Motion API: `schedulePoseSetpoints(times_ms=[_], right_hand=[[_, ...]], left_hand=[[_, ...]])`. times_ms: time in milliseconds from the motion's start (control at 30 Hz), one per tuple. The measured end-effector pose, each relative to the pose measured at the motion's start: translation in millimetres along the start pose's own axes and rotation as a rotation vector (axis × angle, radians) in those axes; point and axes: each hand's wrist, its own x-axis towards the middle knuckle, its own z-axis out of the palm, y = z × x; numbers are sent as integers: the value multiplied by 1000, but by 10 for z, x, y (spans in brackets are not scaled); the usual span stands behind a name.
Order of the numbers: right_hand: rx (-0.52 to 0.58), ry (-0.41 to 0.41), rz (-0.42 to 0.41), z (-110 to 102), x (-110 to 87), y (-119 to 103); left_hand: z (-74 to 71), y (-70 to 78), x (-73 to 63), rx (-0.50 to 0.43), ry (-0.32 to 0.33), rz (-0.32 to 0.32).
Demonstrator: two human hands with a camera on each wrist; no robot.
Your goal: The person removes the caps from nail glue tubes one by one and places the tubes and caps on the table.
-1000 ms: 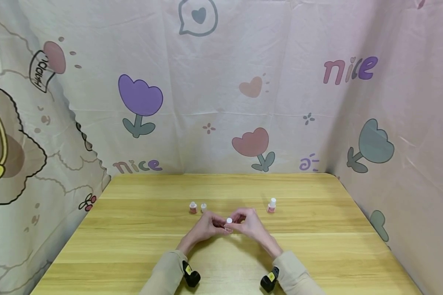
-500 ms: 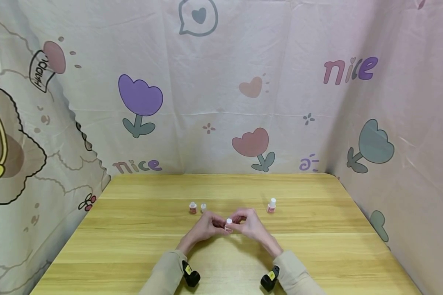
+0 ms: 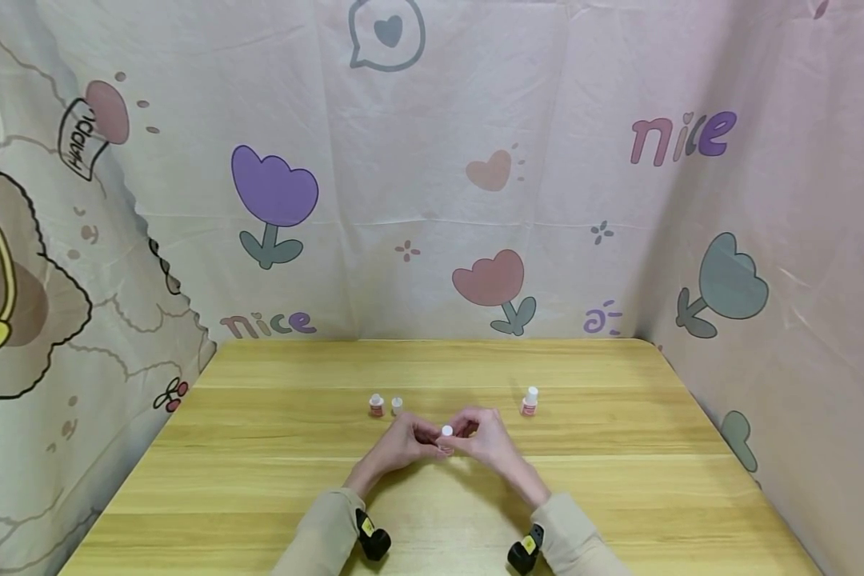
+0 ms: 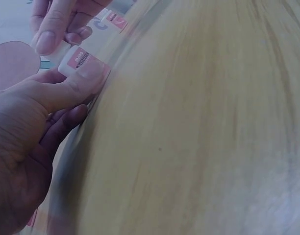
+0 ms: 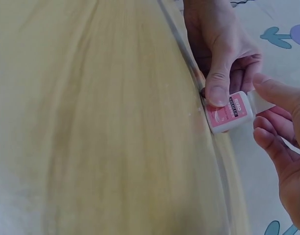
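Observation:
Over the middle of the table, my left hand (image 3: 406,442) grips a small white glue bottle (image 5: 229,116) with a pink label, thumb flat on the label. My right hand (image 3: 487,437) pinches the bottle's white cap (image 5: 259,102) between thumb and fingers. In the head view the bottle stands upright with its cap (image 3: 447,430) on top, the body partly hidden by fingers. Just beyond my left hand are a similar bottle (image 3: 377,406) with a narrow top and a small whitish cap-like piece (image 3: 398,406). A third bottle (image 3: 530,402), with a tall white cap, stands to the right.
The light wooden table (image 3: 259,480) reaches back to a printed cloth backdrop (image 3: 403,184), which also hangs along both sides. A black wrist camera (image 3: 373,538) sits on the left sleeve and another camera (image 3: 526,550) on the right one.
Both hands stay in place on the bottle and its cap, with only tiny shifts of the fingers and right wrist. The other bottles have not moved.

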Motion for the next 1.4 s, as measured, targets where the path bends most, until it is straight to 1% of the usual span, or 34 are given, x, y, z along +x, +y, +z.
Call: schedulePoseSetpoints(times_ms=[67,167,300,367,433,533,633,733,867,1000,1067,1233,1400], right_hand=[[0,4,-2,10,-3,5],[11,4,19,18,-10,-19],[37,-12,61,-21,-28,-202],[52,-31,64,-46,-32,-283],[58,-50,64,-50,-28,-255],[50,-72,53,-30,-16,-138],[43,-79,41,-16,-10,-29],[58,-74,29,-19,-10,16],[67,-47,19,-19,-11,32],[32,-9,4,-7,-1,16],[15,-1,5,-3,5,7],[17,-9,25,-8,9,-4],[40,-16,22,-14,9,7]], left_hand=[[3,-6,1,-4,-3,1],[6,-17,1,-20,-13,5],[3,-14,-1,-40,-21,20],[-1,-10,0,-45,-25,29],[-4,-6,1,-48,-30,32],[-3,-8,6,-52,-36,33],[2,-15,11,-55,-37,40],[7,-19,16,-53,-36,51],[7,-9,16,-35,-23,32],[4,13,10,-10,-7,2],[3,20,6,-1,-4,1],[0,27,2,-2,-11,6],[-5,27,2,-6,-24,8]])
